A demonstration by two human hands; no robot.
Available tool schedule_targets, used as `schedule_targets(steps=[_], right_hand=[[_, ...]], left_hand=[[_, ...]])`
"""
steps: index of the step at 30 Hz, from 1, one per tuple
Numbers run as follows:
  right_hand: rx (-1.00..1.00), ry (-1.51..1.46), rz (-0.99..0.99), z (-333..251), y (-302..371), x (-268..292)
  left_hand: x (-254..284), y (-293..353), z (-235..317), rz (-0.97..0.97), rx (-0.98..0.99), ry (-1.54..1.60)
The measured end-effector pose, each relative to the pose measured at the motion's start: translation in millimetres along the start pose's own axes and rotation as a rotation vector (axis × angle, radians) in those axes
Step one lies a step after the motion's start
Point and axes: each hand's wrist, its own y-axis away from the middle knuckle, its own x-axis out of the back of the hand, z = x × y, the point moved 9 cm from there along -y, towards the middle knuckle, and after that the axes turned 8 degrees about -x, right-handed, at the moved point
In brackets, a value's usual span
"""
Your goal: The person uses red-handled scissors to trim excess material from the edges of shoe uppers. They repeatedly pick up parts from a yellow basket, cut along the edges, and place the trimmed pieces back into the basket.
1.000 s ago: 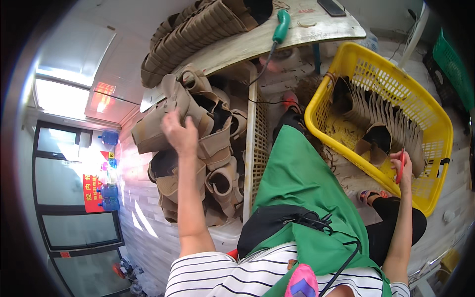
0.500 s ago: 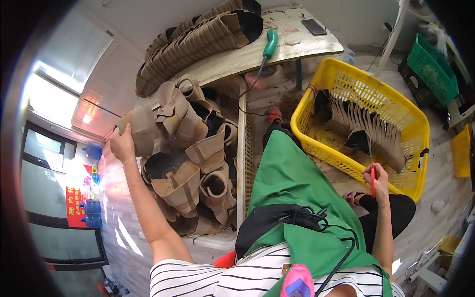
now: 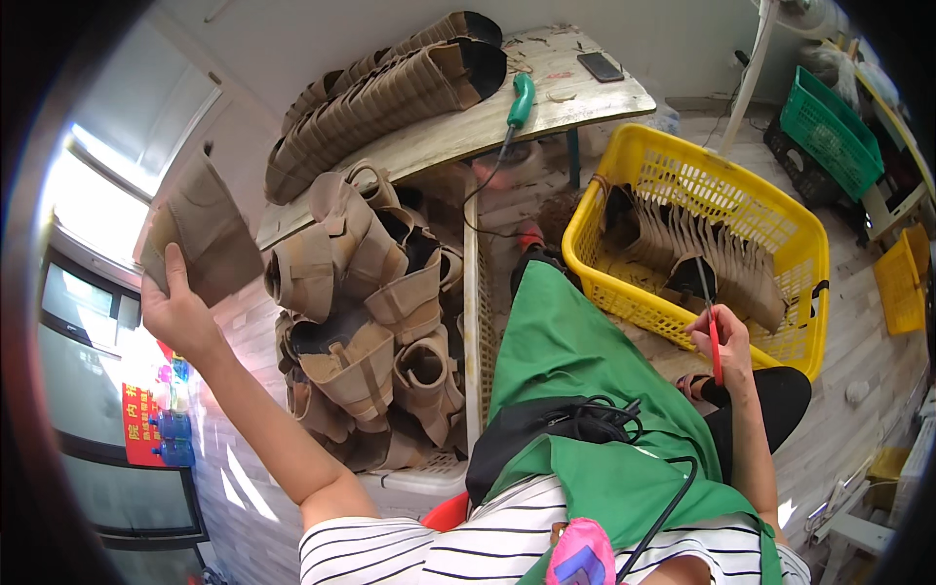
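Observation:
At the left, my left hand [image 3: 180, 312] grips a tan boot upper [image 3: 205, 234] by its lower edge, thumb on the near face. The piece is held up, tilted, apart from the pile. Red-handled scissors [image 3: 716, 353] are closed in my right hand [image 3: 721, 341], their thin metal blades pointing away from me; the fingers partly cover them. That hand is by the near side of a yellow basket [image 3: 673, 330]. Inside the basket stands a row of tan uppers [image 3: 726, 244], packed edge to edge. A heap of similar boot uppers [image 3: 341, 361] fills a whitish crate [image 3: 474, 341] left of my knees.
Beyond the crate, a worn bench [image 3: 556, 107] carries long stacked rows of uppers [image 3: 380, 107], a green corded tool [image 3: 522, 100] and a phone [image 3: 600, 67]. The tool's cord hangs down between crate and basket. A green basket [image 3: 829, 122] is at the far right.
My left hand has moved left and toward me, lifting the upper away from the pile and turning it. My right hand with the scissors has shifted slightly left.

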Motion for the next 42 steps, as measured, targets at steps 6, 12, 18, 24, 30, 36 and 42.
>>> schedule_targets(steps=[6,12,18,24,30,36,42], right_hand=[[0.178,-0.526,-0.1,-100.7,6.5,-58.3],[0.223,-0.656,0.156,-87.0,-5.0,-36.1],[0.248,0.029,0.515,-87.6,23.5,65.9],[0.142,0.169,0.358,-109.1,31.4,64.7],[-0.25,0.053,0.295,-30.6,74.8,105.6],[-0.398,-0.115,-0.269,46.0,114.8,27.7],[-0.156,-0.364,-0.279,27.8,78.1,7.2]], left_hand=[[-149.5,149.8,9.8,-0.356,0.818,1.361],[-247.6,356.4,123.8,-0.85,1.42,1.653],[-272.0,378.0,130.1,-1.418,0.849,1.35],[-268.7,406.9,165.4,-1.587,0.793,1.018],[-250.8,376.7,155.7,-1.419,0.924,1.085],[-248.0,361.3,152.4,-1.313,1.014,1.205],[-232.2,374.2,169.9,-1.433,1.04,1.226]])
